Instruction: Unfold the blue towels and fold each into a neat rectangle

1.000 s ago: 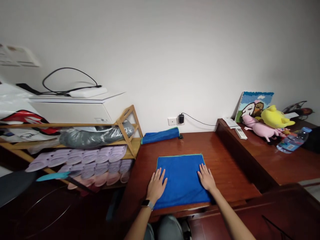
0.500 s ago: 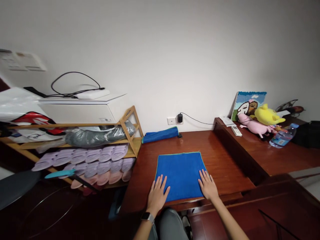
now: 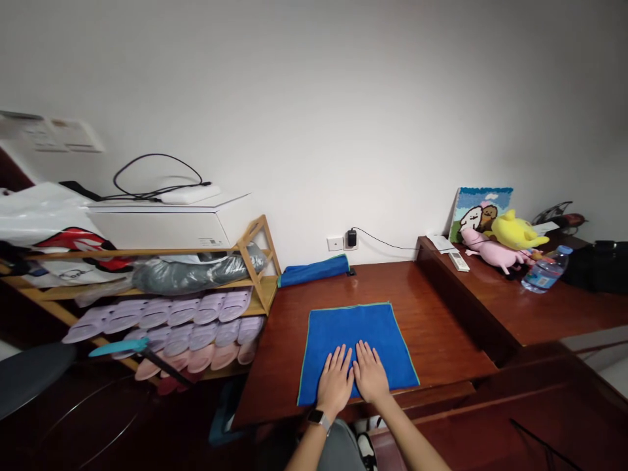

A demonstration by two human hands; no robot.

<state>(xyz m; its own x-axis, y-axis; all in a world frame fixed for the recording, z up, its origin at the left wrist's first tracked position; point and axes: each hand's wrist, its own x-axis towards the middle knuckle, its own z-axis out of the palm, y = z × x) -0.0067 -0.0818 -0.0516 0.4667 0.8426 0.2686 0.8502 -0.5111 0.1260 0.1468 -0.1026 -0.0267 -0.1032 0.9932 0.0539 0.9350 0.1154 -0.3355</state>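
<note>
A blue cloth (image 3: 356, 327) with a green-stitched edge lies spread flat on the brown wooden desk (image 3: 432, 327). Palm down on its near half rests my left hand (image 3: 336, 381), fingers stretched out, with a watch on the wrist. Close beside it, my right hand (image 3: 371, 374) also lies flat on the cloth, fingers extended. The two hands almost touch at the thumbs, and neither grips anything. Against the wall at the back of the desk is a second, folded blue cloth (image 3: 314, 270).
To the left stands a wooden rack (image 3: 265, 261) with lilac slippers (image 3: 164, 313) and a white box (image 3: 161, 226). A raised desktop on the right bears a water bottle (image 3: 547, 269), a pink plush toy (image 3: 493, 250) and a yellow plush toy (image 3: 517, 230). A black plug (image 3: 352, 237) sits in the wall socket.
Both hands have moved inward from the cloth's left and right edges to its near middle, side by side. The cloth stays spread out. The camera view has shifted slightly.
</note>
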